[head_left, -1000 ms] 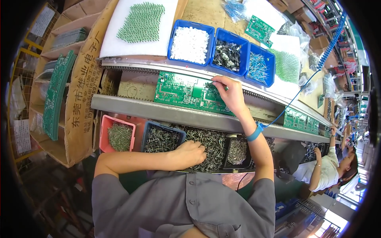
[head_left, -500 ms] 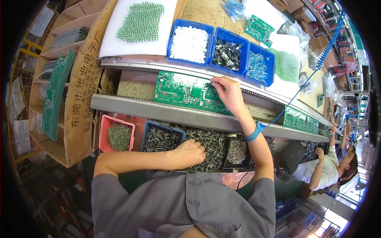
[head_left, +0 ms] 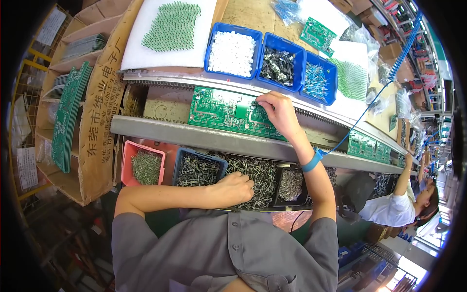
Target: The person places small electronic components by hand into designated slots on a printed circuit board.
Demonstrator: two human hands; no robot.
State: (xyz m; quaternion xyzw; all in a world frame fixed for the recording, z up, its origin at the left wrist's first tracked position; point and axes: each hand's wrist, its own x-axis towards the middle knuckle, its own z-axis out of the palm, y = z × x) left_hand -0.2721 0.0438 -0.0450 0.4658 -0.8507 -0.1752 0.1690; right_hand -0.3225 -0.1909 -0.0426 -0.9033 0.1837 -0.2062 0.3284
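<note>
My right hand [head_left: 278,111], with a blue wrist strap [head_left: 312,161] on its wrist, is pinched at the upper edge of a green circuit board [head_left: 219,108]. Anything between those fingertips is too small to make out. The board lies in the rail channel across the middle. Nearer to me, my left hand [head_left: 236,190] has its fingers curled down into a heap of small metal-legged components [head_left: 261,177]. Whether it grips one of them is hidden. A dark bin of small silvery parts [head_left: 290,187] stands just right of that heap.
Beyond the metal rail [head_left: 194,137] stand blue bins of white parts [head_left: 231,54], black parts [head_left: 277,68] and blue components [head_left: 316,82]. A pink bin [head_left: 127,163] and a grey-blue bin [head_left: 177,168] sit at near left. A cardboard box [head_left: 99,141] holds boards. A co-worker [head_left: 389,209] sits at right.
My right hand has shifted very slightly up and left at the board. My left hand moves a touch to the right over the heap. The co-worker's arm reaches further toward the rail.
</note>
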